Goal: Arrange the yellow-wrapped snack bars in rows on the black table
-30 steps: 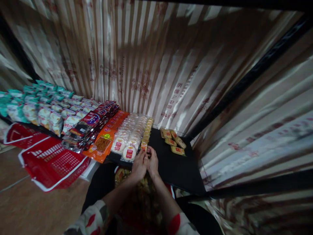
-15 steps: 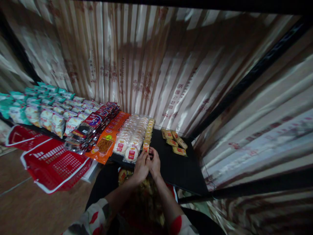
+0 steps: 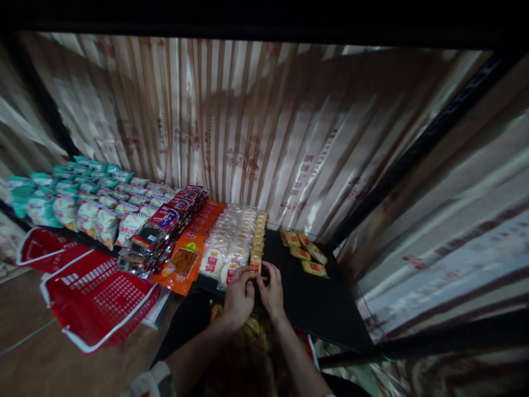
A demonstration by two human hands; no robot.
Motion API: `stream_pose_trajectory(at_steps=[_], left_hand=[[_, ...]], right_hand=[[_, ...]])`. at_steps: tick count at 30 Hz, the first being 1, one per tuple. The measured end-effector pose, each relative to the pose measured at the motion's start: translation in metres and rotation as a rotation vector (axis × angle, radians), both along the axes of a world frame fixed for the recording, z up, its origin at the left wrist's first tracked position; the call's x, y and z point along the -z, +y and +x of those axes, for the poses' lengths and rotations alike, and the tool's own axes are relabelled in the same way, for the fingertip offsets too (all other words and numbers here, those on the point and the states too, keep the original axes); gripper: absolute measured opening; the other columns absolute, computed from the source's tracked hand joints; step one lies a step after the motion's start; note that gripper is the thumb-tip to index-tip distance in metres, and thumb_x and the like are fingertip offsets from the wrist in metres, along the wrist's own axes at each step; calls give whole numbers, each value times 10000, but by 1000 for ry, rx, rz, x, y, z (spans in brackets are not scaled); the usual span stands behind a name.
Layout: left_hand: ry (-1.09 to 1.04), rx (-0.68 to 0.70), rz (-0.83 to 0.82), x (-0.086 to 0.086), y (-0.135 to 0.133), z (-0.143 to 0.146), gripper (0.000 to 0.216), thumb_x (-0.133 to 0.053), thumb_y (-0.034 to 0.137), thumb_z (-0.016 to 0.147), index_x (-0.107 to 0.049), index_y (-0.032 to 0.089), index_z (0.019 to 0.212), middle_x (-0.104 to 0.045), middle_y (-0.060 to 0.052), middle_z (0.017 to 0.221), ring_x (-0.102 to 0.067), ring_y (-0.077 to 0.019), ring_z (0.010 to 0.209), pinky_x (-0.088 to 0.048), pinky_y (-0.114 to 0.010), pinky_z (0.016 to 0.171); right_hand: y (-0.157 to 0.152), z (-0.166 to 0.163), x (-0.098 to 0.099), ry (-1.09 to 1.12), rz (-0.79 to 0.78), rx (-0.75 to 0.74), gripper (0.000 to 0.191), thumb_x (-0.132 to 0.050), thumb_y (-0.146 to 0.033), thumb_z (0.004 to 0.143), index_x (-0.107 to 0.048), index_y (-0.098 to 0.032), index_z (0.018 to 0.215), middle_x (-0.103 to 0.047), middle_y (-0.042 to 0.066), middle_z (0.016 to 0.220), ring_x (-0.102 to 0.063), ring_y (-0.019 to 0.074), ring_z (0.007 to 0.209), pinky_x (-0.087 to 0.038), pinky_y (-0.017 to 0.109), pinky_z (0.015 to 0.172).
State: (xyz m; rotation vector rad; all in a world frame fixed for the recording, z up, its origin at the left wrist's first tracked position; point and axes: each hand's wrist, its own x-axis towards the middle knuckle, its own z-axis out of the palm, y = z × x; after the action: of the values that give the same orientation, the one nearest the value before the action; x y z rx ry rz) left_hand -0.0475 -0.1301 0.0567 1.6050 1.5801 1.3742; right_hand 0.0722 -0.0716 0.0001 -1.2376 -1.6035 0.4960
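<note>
A narrow row of small yellow snack packets [image 3: 258, 234] runs front to back on the black shelf [image 3: 297, 300]. My left hand [image 3: 239, 298] has its bent fingers at the near left edge of the front yellow packet [image 3: 255, 263], thumb folded inward. From the other side, my right hand [image 3: 271, 292] curls its index finger and thumb against the packet's right edge. Both hands hold this packet at the row's end. Left of the row lie clear packs of round white crackers [image 3: 212, 262]; my left fingers partly cover the nearest one.
Several loose yellow packets [image 3: 314, 268] lie on the right of the shelf. To the left are orange snack bags [image 3: 184, 263], dark red packs [image 3: 165, 209] and white and green bags [image 3: 66, 209]. Red baskets [image 3: 107, 298] sit below left. A striped curtain [image 3: 231, 121] hangs behind.
My hands, close together before, have moved slightly apart, one on each side of the front packet. The view has tilted, so the shelf sits lower and further right.
</note>
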Motion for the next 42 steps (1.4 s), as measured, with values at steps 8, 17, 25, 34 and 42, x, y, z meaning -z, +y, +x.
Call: stream_pose_trajectory(at_steps=[8, 17, 25, 34, 42], left_hand=[[126, 8, 22, 4, -4, -32, 332, -392, 25, 745, -641, 172, 909, -612, -78, 1067, -564, -179, 1037, -464, -352, 935], [430, -16, 217, 30, -20, -60, 360, -394, 23, 734, -640, 173, 950, -603, -81, 1104, -501, -235, 1084, -454, -417, 943], [516, 89, 210, 50, -13, -58, 366, -369, 50, 769, -640, 154, 991, -648, -83, 990, -567, -197, 925, -523, -337, 808], [462, 117, 199, 50, -14, -56, 399, -350, 25, 764, -604, 136, 1051, -622, -111, 1058, -550, -211, 1007, -506, -382, 872], [444, 67, 236, 55, -13, -51, 378, -362, 11, 764, -601, 139, 1027, -619, -109, 1057, -545, -214, 1019, -509, -387, 872]], right_hand=[[1, 0, 6, -50, 4, 2, 250, -487, -399, 830, -607, -210, 943, -526, 107, 1049, -534, 215, 987, -544, 316, 691], [2, -1, 10, -156, 40, 27, 260, -496, -379, 839, -668, -236, 971, -504, 94, 1079, -519, 215, 1049, -466, 372, 898], [3, 0, 10, -169, 22, 13, 239, -500, -352, 843, -672, -238, 964, -503, 88, 1052, -514, 212, 1045, -457, 367, 908], [0, 0, 8, -153, 39, -4, 234, -497, -312, 846, -679, -244, 977, -486, 85, 1050, -514, 199, 1011, -463, 364, 896], [2, 1, 10, -185, 31, -20, 246, -496, -304, 841, -680, -250, 996, -496, 82, 1035, -514, 197, 990, -467, 367, 894]])
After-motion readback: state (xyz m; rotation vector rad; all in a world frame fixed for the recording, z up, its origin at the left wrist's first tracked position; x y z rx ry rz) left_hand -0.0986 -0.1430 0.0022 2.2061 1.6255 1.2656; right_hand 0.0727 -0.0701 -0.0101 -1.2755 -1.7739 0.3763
